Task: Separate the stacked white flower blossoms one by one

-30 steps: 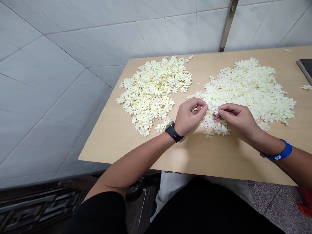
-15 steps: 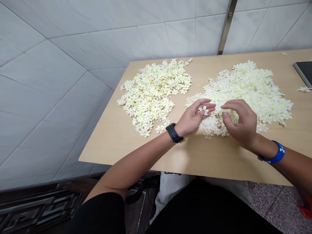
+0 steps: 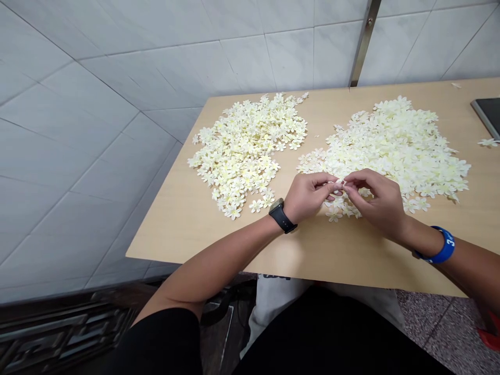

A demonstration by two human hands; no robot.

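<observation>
Seemingly midway: left hand (image 3: 310,197), right hand (image 3: 378,202) pinched closed on white flower (image 3: 339,182); ten-o'clock flower heap (image 3: 250,143), two-o'clock flower heap (image 3: 398,140) both sizeable.

Both hands (image 3: 307,197) (image 3: 378,202) close together, pinched

The left hand (image 3: 307,198) and right hand (image 3: 380,204) pinch a half-hidden flower (image 3: 339,182) together. Two white flower piles (image 3: 248,143) (image 3: 404,143) lie on the desk (image 3: 167,229).
</observation>
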